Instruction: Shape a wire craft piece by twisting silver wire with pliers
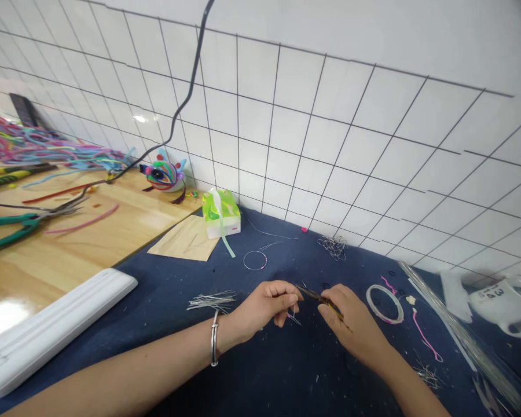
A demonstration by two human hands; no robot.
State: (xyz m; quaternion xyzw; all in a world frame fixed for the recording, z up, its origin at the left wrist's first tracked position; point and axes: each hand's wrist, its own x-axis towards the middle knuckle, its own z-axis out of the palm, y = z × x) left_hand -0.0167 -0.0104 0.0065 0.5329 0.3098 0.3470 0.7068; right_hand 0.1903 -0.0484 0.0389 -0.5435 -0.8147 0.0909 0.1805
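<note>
My left hand point(267, 306), with a silver bangle on its wrist, pinches one end of a thin dark stick-like piece point(318, 297) over the dark blue cloth point(165, 324). My right hand point(351, 324) is closed on the other end of that piece. A short bit of fine wire point(293, 318) hangs under my left fingers. A bundle of cut silver wires point(212, 301) lies just left of my left hand. A clear ring point(384, 303) with a pink strand sits right of my right hand.
A green tissue box point(221, 213), a paper sheet point(184, 240), a small wire loop point(255, 260) and a wire tangle point(333, 247) lie further back. A wooden board point(69, 243) at left carries green-handled pliers point(13, 227) and colourful cords point(35, 147). A white block point(47, 330) lies front left. Long wires point(455, 330) and a cup point(506, 304) are at right.
</note>
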